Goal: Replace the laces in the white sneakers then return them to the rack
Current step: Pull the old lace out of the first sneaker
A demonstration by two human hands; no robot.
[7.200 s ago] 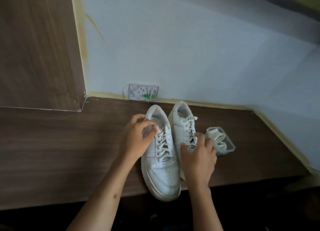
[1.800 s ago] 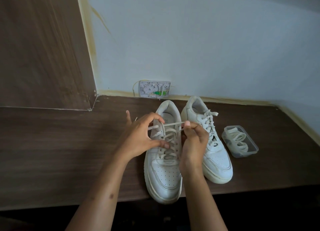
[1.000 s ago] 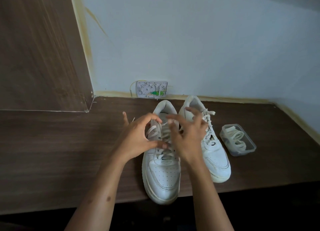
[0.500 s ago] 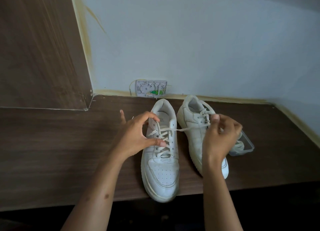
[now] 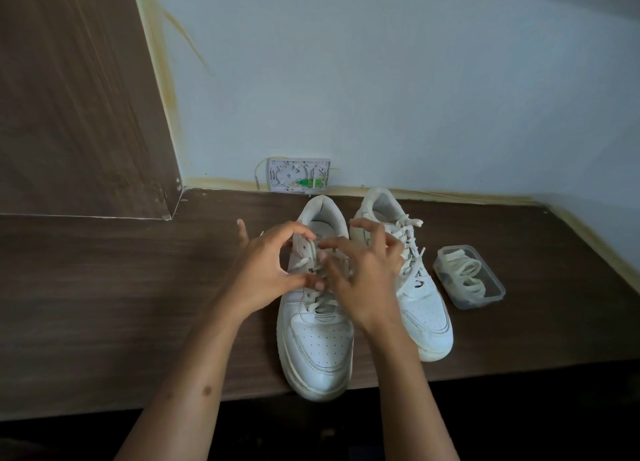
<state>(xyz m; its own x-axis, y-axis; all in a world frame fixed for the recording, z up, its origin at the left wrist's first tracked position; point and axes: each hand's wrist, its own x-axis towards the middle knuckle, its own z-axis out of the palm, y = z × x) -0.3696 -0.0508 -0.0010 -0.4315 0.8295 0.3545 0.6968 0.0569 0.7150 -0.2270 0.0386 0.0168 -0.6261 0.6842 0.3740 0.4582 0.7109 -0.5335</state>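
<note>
Two white sneakers stand side by side on a dark wooden shelf [image 5: 121, 304], toes toward me. My left hand [image 5: 263, 273] grips the left sneaker [image 5: 315, 349] at its upper eyelet flap, with thumb and forefinger curled round it. Over the same shoe's lacing, my right hand [image 5: 367, 280] has thumb and forefinger pinched at the lace [image 5: 323, 303] near the upper eyelets while the other fingers spread; it is motion-blurred. The right sneaker [image 5: 426, 318] stays laced and untouched, its lace ends loose.
A clear plastic container [image 5: 485, 298] holding coiled white laces [image 5: 464, 273] sits right of the shoes. A small white wall box [image 5: 298, 175] is behind them. A wooden panel [image 5: 69, 97] rises at the left, and the shelf's front edge runs under the left toe.
Half a second ago my right hand had drawn a lace end out to the right over the right sneaker; it has come back to the left sneaker's eyelets. My left hand has kept its hold.
</note>
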